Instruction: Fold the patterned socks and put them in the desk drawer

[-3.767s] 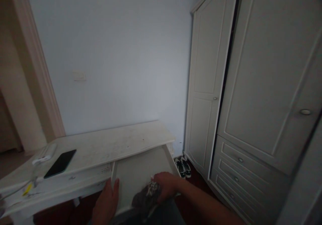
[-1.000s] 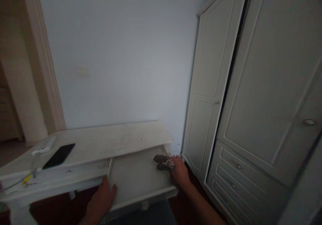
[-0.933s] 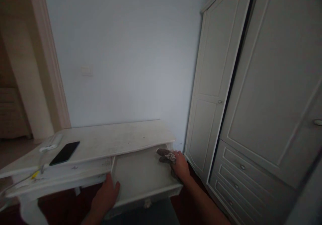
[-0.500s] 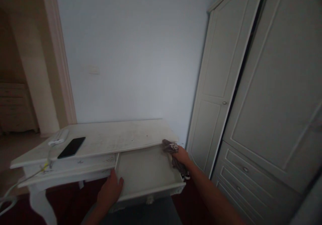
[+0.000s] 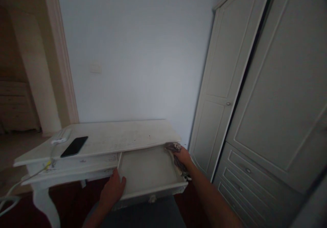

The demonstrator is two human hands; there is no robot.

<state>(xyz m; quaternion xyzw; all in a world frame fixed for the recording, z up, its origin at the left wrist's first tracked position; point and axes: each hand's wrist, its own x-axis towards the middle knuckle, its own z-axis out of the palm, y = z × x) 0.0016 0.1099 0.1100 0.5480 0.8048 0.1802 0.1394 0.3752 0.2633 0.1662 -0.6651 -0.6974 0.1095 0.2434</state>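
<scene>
An open white drawer [image 5: 146,173] juts from the desk. My left hand [image 5: 113,189] is closed round the drawer's left side near the front, with the thumb towards the inside and the other fingers partly hidden. In my right hand [image 5: 183,156] is a bunched brown patterned cloth [image 5: 176,148]. The cloth lies against the drawer's right side, close under the desktop edge, and its lower end hangs towards the front right corner. A knob [image 5: 152,198] shows on the drawer front.
The worn white desk [image 5: 122,132] stands against the wall. On its left lie a black phone [image 5: 74,146] and a white plugged device [image 5: 61,136] with a cable. A wardrobe [image 5: 227,85] rises close on the right. My lap is under the drawer.
The lower end of the cloth has shifted slightly up and left at the drawer's right side. Both hands keep their hold, and the view has moved a little.
</scene>
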